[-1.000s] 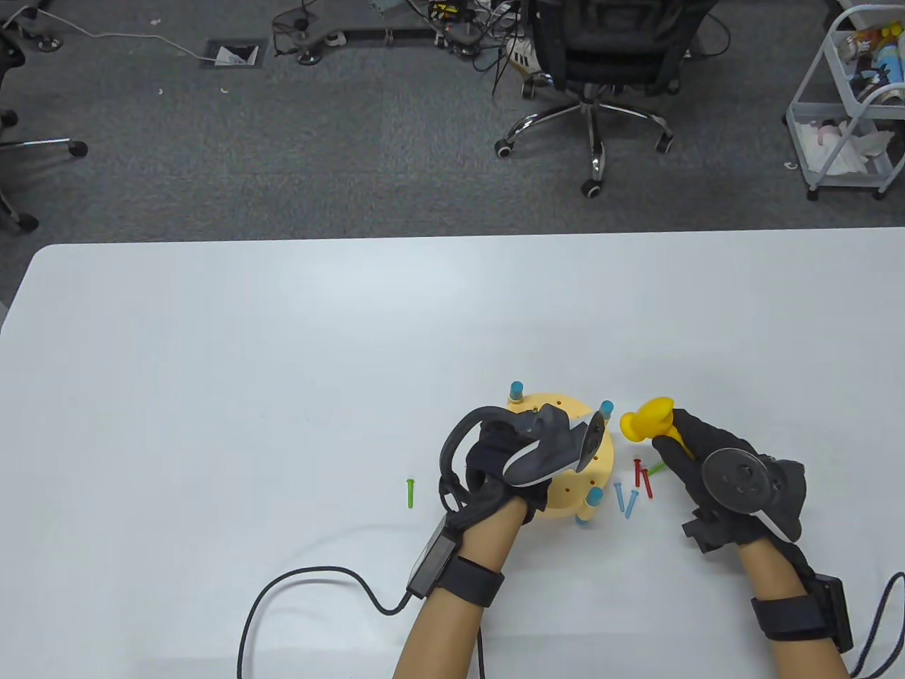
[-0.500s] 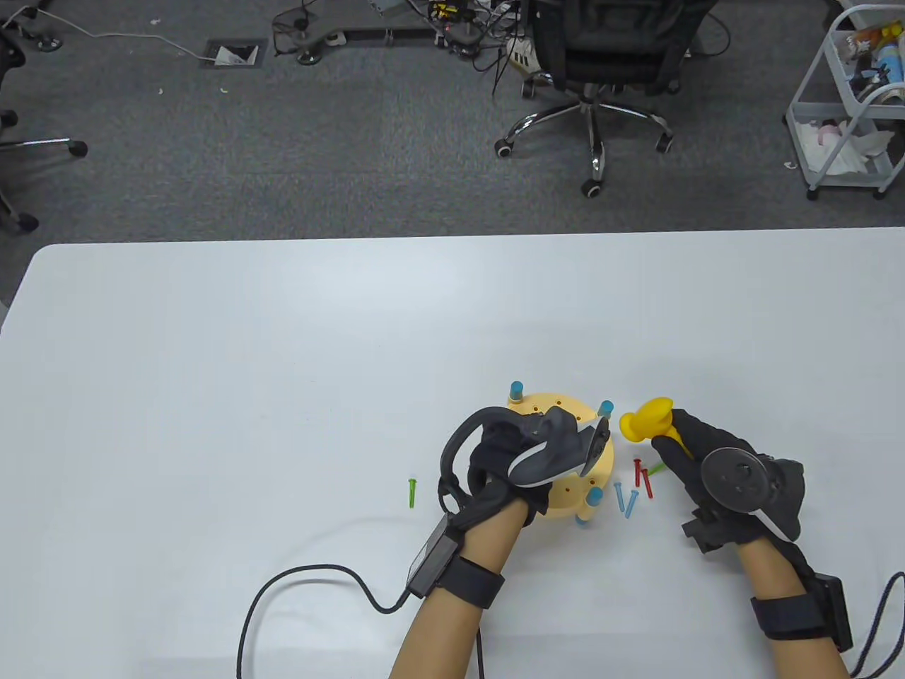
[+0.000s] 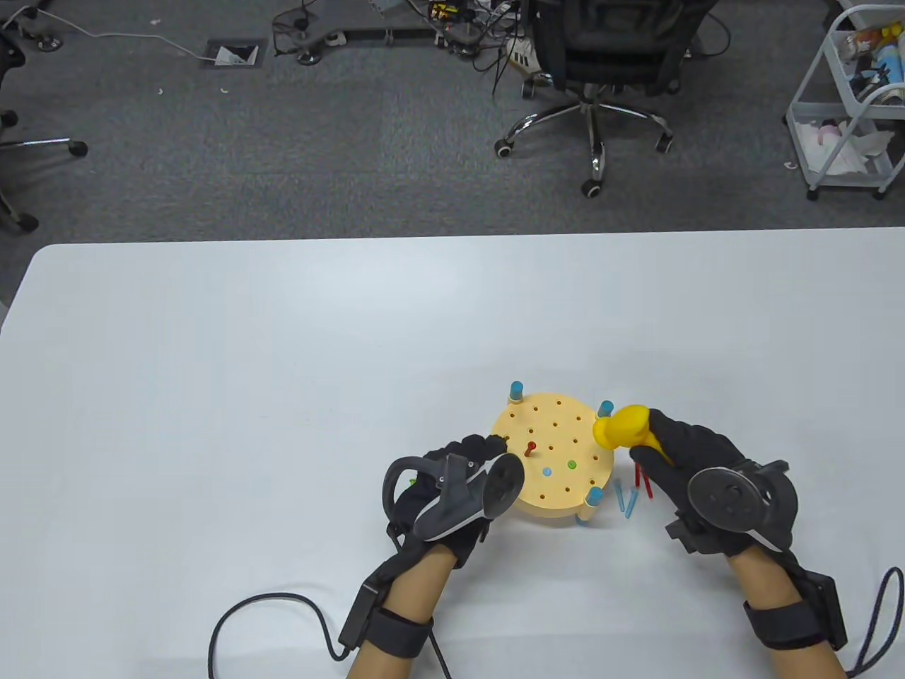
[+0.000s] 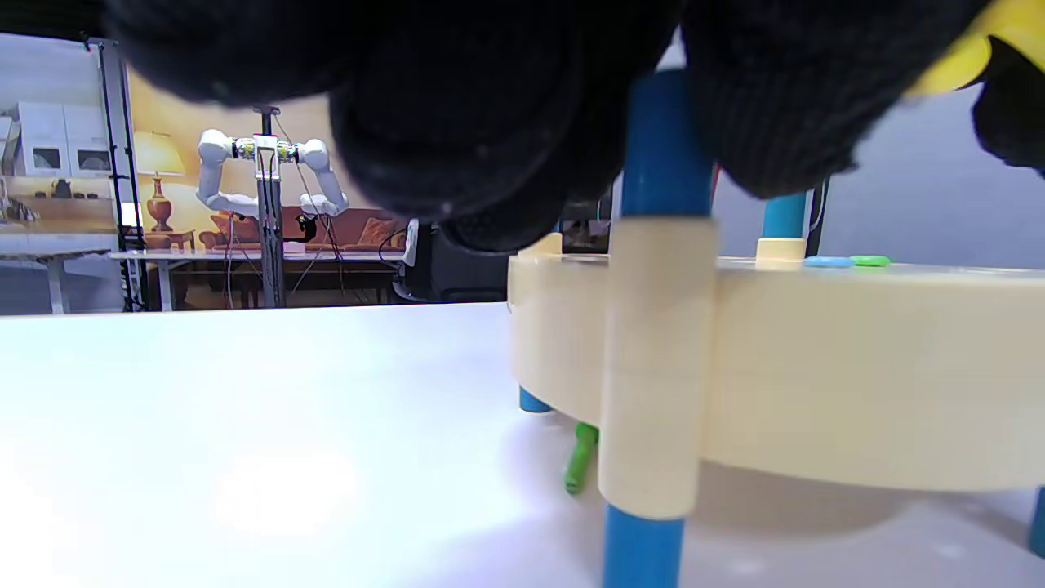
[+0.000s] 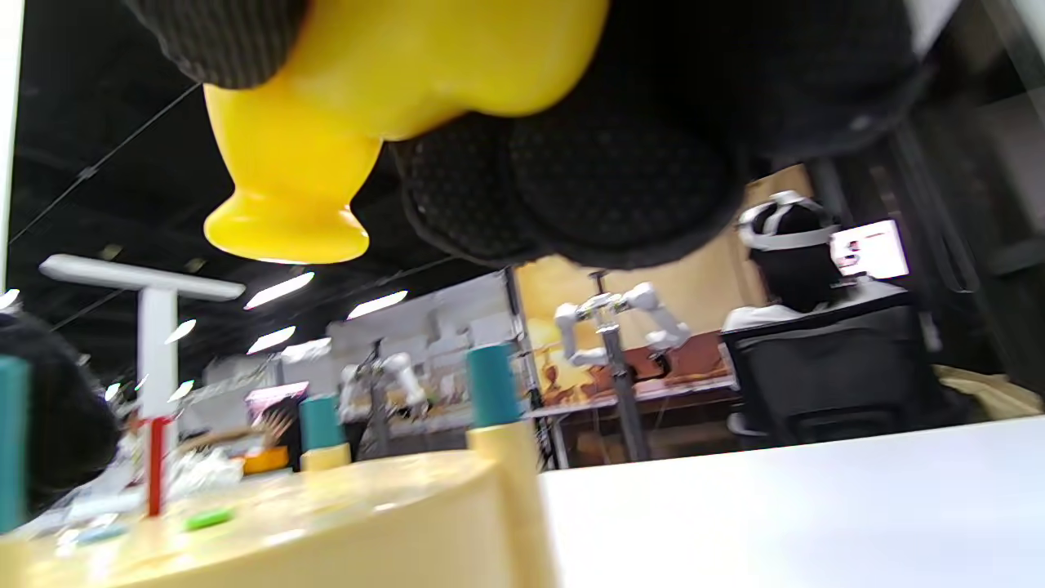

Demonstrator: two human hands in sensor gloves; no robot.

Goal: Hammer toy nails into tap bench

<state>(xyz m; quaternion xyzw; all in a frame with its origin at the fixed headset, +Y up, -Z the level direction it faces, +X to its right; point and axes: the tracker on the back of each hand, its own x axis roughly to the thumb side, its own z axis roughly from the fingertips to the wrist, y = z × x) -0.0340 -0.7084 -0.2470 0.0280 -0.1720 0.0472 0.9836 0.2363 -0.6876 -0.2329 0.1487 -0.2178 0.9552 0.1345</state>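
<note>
- Two gloved hands sit nearest the bottom edge: the left hand (image 3: pixel 452 488) rests at the left rim of the bench, fingers touching its side near a blue leg, and whether they grip or only steady it I cannot tell; the right hand (image 3: pixel 696 470) holds the hammer (image 3: pixel 622 426) by its handle, head hanging just past the bench's right rim
- Loose nails (image 3: pixel 626 498), blue and red, lie on the table (image 3: pixel 212 368) between the bench and the right hand; one green nail (image 4: pixel 581 457) lies under the bench's left side
- Bench (image 3: pixel 555 495) stands in front of both hands, a round cream disc, smooth and matte, drilled with small holes and raised on blue cylinder legs in cream sleeves
- Red nail (image 3: pixel 530 448) stands upright and proud in a hole near the left fingers; a blue nail (image 3: pixel 546 471) and a green one (image 3: pixel 572 465) sit flush, only flat heads showing
- Hammer looks like glossy yellow plastic, with a flared round face
- Likely risk: the red nail is thin and tall, so an off-centre blow could tip or bend it instead of sinking it
- Left fingers lie close to that nail, so a stray swing could land on them
- Light bench on a slick tabletop could skid if the left hand lets go
</note>
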